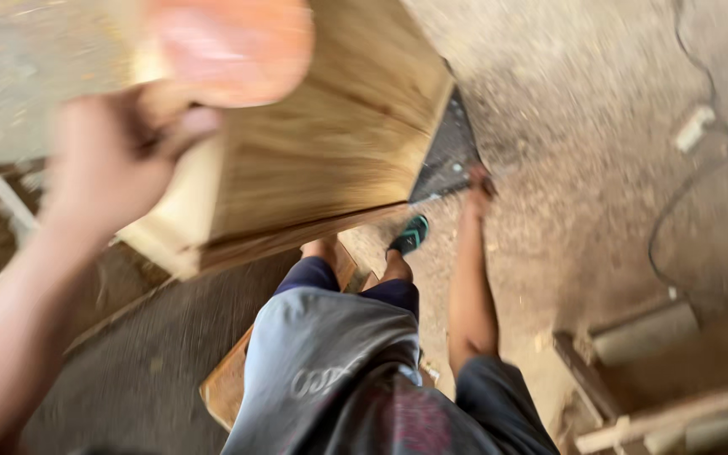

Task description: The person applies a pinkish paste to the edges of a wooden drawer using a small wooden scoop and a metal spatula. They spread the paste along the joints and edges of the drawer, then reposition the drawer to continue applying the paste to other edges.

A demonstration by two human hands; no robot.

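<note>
The view is motion-blurred. A large light-wood box [322, 143] is tilted in front of me above the floor. My left hand [107, 164] grips its near left corner, fingers curled over the edge. My right hand [478, 184] reaches down to the box's far lower corner, touching a dark grey triangular piece [446, 156] there; its grip is too blurred to make out. A blurred orange-pink round shape [229, 46] sits at the top of the box, close to the camera.
My legs and a foot in a teal sandal [410, 236] stand over a wooden board [227, 389] on the sawdust-covered floor. A dark cable [676, 202] loops at the right. Wooden frame pieces [650, 371] lie at the lower right.
</note>
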